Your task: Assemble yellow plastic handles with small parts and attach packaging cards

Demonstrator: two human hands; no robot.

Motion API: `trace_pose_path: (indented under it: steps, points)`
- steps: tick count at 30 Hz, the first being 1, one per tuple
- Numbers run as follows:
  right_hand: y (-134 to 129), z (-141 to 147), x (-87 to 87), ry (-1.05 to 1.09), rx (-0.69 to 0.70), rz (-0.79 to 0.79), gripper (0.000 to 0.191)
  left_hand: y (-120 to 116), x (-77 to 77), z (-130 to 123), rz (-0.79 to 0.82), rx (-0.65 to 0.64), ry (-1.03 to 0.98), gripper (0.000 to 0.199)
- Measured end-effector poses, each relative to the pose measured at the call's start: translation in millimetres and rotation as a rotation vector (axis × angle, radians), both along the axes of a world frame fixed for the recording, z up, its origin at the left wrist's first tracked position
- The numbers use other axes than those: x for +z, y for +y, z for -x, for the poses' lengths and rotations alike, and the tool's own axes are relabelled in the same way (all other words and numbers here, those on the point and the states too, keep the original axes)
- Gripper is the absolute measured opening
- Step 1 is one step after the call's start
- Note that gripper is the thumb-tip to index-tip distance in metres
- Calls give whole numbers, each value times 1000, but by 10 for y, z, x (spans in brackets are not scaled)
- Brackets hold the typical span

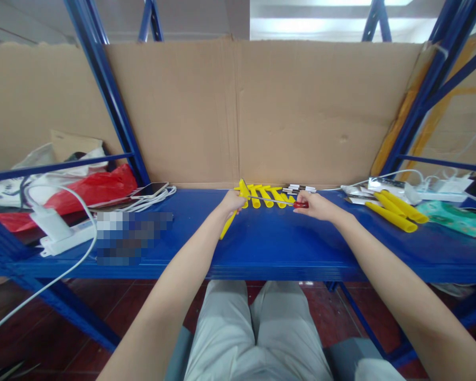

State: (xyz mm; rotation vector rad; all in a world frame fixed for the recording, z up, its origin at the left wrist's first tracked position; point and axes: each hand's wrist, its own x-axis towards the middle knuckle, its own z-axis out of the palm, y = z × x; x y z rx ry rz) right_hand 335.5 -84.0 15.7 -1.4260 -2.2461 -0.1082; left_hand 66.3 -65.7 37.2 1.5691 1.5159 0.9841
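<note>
My left hand (233, 201) is closed round a yellow plastic piece (227, 226), whose long tube slants down toward the front of the blue shelf. My right hand (314, 206) grips the red handle of a screwdriver (275, 200). Its thin metal shaft runs leftward, and the tip reaches the top of the yellow piece beside my left fingers. Behind the shaft, several yellow branched pieces (266, 196) lie in a row near the cardboard. Small black and white items (299, 189) sit just right of that row.
On the right lie several yellow tubes (396, 210), a green packet (456, 217) and white cables. To the left are a phone (149, 190), a white power strip (69, 238) and a red bag (93, 189). Cardboard (301, 111) stands behind the blue shelf (277, 248).
</note>
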Motion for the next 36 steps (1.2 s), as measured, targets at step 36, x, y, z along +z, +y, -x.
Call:
trace_pose_path:
  steps: [36]
  points:
    - [-19,5,-1,-55,32,3,18,3,-3,11,1,3,-17,32]
